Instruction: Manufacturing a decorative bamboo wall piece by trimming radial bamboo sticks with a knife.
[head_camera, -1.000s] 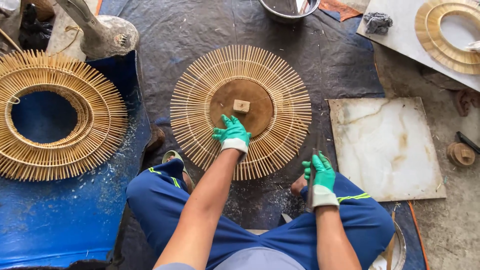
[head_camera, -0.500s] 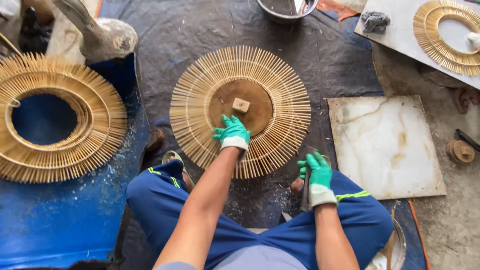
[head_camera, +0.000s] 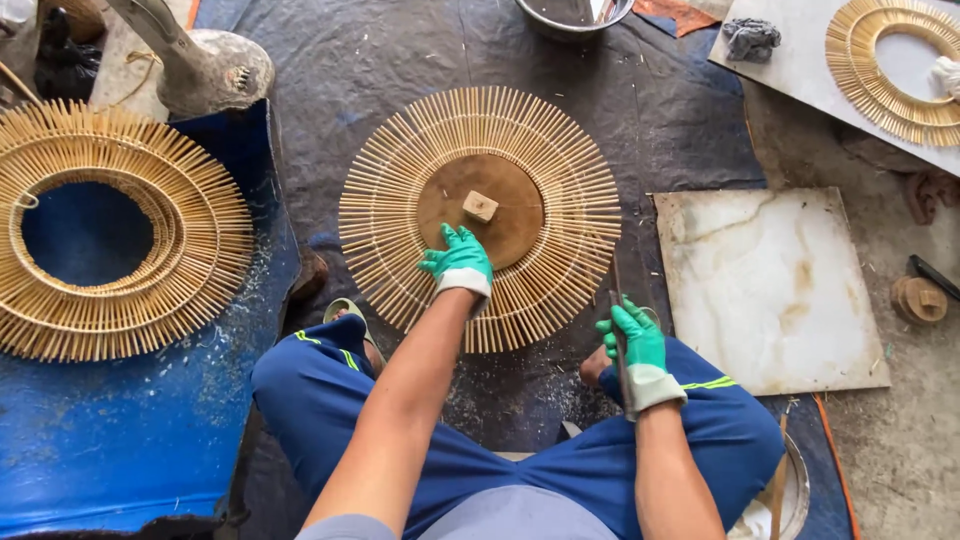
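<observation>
Our left hand (head_camera: 458, 262), in a green glove, is pressed flat-ish on the bamboo sunburst frame (head_camera: 480, 218), fingers spread over the edge where the brown round board (head_camera: 498, 222) meets the sticks, so it's resting on it rather than gripping. Our right hand (head_camera: 636, 345), same green glove, is closed around a thin dark stick-like tool (head_camera: 619, 330) that points up toward the frame's lower right rim; can't tell exactly what the tool is.

The frame lies flat on the dark tarp (head_camera: 660, 110) right in front of our knees. It's a ring of pale thin sticks fanned out like sun rays, with curved bands running around them, and a small wooden block (head_camera: 480, 206) sitting on the board in the middle.

Further out: a second, bigger sunburst frame (head_camera: 110, 230) with an open centre lies on the blue sheet (head_camera: 110, 440) to our left, a pale marble-look tile (head_camera: 765, 285) sits to our right, and a third frame (head_camera: 890, 70) rests on a white board (head_camera: 800, 60) at top right. A metal bowl (head_camera: 575, 15) is at the top edge.
</observation>
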